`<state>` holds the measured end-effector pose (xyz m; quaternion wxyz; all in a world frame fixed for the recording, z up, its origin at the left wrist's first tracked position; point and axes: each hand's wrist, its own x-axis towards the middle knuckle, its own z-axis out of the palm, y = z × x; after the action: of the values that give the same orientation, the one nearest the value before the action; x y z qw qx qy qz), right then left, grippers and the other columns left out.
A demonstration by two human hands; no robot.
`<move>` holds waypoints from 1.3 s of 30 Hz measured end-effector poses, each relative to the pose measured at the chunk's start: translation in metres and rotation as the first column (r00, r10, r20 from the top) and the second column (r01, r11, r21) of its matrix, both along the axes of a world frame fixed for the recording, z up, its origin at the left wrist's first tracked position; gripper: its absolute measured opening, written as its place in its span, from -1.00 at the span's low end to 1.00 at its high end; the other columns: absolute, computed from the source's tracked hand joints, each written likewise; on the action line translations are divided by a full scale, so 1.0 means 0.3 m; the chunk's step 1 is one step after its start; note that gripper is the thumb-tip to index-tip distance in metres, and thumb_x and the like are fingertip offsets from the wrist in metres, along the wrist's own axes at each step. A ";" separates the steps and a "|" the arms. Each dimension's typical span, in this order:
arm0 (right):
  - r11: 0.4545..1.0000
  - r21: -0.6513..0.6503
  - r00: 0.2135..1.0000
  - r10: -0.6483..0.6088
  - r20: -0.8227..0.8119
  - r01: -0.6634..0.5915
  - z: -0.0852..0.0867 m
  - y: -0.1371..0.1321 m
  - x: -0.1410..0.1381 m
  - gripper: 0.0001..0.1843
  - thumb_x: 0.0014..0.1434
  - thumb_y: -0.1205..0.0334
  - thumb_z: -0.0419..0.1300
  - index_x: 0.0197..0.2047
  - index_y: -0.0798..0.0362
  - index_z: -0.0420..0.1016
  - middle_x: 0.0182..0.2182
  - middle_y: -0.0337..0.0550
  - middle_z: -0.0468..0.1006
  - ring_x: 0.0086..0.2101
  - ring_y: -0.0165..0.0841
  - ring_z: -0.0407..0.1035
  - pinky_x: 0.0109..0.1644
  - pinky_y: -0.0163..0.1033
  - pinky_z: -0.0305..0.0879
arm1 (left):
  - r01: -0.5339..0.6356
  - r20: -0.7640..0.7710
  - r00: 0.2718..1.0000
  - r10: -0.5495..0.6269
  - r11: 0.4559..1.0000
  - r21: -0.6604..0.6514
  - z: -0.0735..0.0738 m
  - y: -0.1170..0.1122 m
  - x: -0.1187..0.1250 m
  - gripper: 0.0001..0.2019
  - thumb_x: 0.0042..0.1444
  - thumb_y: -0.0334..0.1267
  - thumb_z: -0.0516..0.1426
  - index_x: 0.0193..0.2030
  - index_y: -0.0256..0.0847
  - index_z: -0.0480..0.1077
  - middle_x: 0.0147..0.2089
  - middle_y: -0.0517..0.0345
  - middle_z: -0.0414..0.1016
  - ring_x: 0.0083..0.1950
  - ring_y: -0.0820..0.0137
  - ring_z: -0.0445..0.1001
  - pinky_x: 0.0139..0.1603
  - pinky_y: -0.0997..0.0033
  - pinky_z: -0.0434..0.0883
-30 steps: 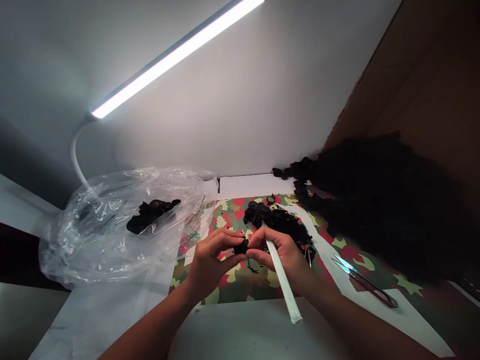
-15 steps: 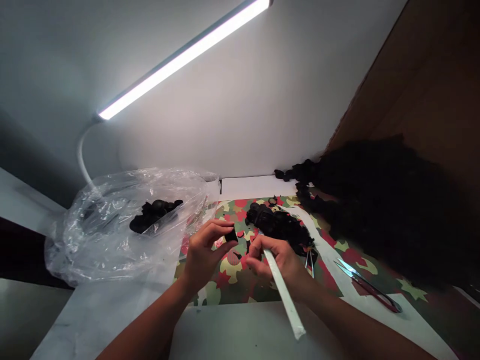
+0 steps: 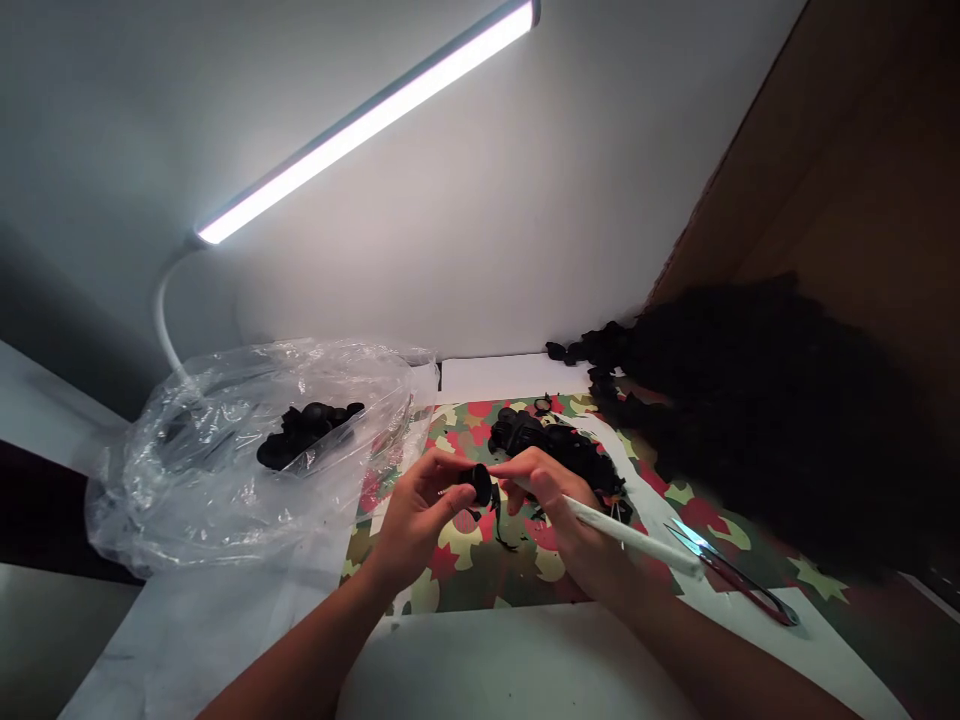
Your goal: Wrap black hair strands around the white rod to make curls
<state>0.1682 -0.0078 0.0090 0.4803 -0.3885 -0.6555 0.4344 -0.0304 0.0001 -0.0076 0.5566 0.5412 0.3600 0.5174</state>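
Observation:
Between the fingers and thumb of my left hand is a small black round rubbery piece, its disc-like face turned to the right. A thin black strip dangles at its right side. My right hand grips a long white-handled tool like a pen; its tip is hidden by the fingers near the piece. The right fingertips are close against the piece's edge. Behind my hands lies a pile of black pieces on the camouflage-patterned mat.
A clear plastic bag with black pieces lies to the left. A large black heap fills the right side by a brown board. Long metal snips or tweezers lie right. A lit lamp hangs above.
My right hand has come left and up to meet the black piece, and its tool has swung flatter, handle end rightward. The piece has turned, and a thin strip now shows hanging beside it.

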 end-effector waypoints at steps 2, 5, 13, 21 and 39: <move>0.999 0.031 0.999 -0.036 -0.005 0.036 -0.005 -0.002 0.001 -0.61 0.38 -0.07 0.09 -0.04 0.02 0.59 -0.31 -0.10 0.60 -0.32 -0.28 0.52 -0.24 -0.22 0.44 | 0.131 0.173 0.980 -0.102 0.977 -0.165 0.000 0.001 0.009 -0.80 0.23 -0.14 0.26 -0.11 -0.18 0.46 -0.18 0.05 0.62 -0.22 0.32 0.63 -0.20 0.34 0.59; 0.993 0.057 0.994 -0.107 0.008 0.107 -0.020 -0.003 -0.002 -0.79 0.30 0.08 0.24 -0.12 0.01 0.56 -0.31 -0.11 0.67 -0.35 -0.27 0.59 -0.28 -0.24 0.46 | 0.197 0.308 0.945 -0.113 0.945 -0.260 -0.005 0.003 0.018 -0.77 0.21 -0.11 0.28 -0.14 -0.22 0.46 -0.20 0.04 0.62 -0.24 0.36 0.63 -0.19 0.41 0.56; 0.928 0.365 0.989 -0.117 0.087 0.078 -0.020 -0.006 -0.013 -0.81 0.31 0.21 0.23 -0.38 0.00 0.48 -0.13 -0.07 0.67 -0.16 -0.25 0.58 -0.10 -0.20 0.48 | 0.196 0.346 0.934 -0.086 0.935 -0.296 -0.016 -0.009 0.030 -0.81 0.10 -0.23 0.37 -0.29 -0.24 0.47 -0.22 0.14 0.58 -0.26 0.41 0.59 -0.16 0.35 0.58; 0.876 0.475 0.982 -0.154 0.114 0.082 -0.041 -0.001 -0.026 -0.85 0.33 0.24 0.20 -0.32 -0.04 0.51 -0.14 -0.13 0.71 -0.19 -0.24 0.59 -0.08 -0.12 0.48 | 0.190 0.380 0.923 -0.065 0.935 -0.301 -0.004 -0.013 0.044 -0.71 0.03 -0.23 0.41 -0.36 -0.24 0.36 -0.30 0.17 0.57 -0.32 0.43 0.58 -0.21 0.39 0.56; 0.808 0.589 0.934 -0.221 0.279 0.015 -0.081 0.002 -0.044 -0.81 0.37 0.33 0.09 -0.25 -0.06 0.47 -0.06 -0.03 0.67 -0.11 -0.16 0.55 -0.01 0.01 0.41 | 0.083 0.227 0.973 -0.029 0.969 -0.231 0.003 -0.028 0.049 -0.74 0.07 -0.22 0.38 -0.37 -0.27 0.39 -0.27 0.17 0.49 -0.29 0.48 0.49 -0.24 0.50 0.51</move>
<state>0.1551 -0.0073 -0.0154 0.4832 -0.3329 -0.8021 0.1115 -0.0157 -0.0083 -0.0066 0.6689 0.4190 0.3397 0.5116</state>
